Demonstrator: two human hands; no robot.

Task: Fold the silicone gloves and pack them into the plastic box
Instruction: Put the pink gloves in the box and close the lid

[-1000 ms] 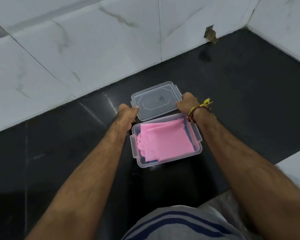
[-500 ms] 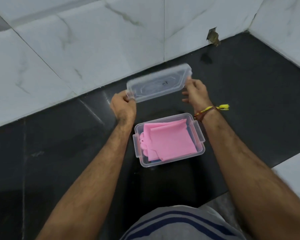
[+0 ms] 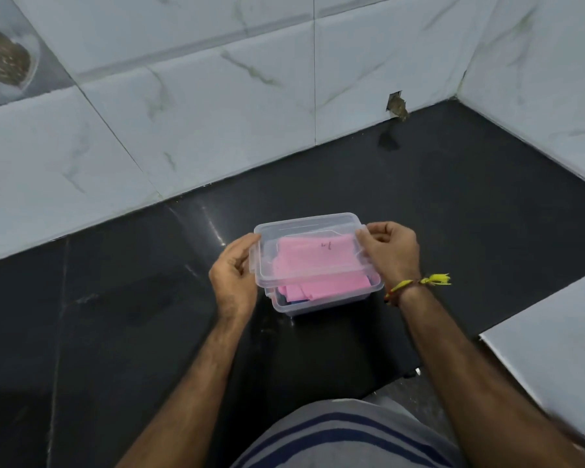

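Location: domestic interior, looks like a kitchen or utility counter in a home. I am working on a polished black stone countertop [image 3: 453, 204] set into a corner. Walls [image 3: 217, 113] behind and to my right are glossy white marble-look tiles with grey veining and thin grout lines. One tile has a chipped hole [image 3: 396, 105] at counter level, rough material exposed. Another white slab [image 3: 554, 359] sits at near right. No lab or shop fittings visible.
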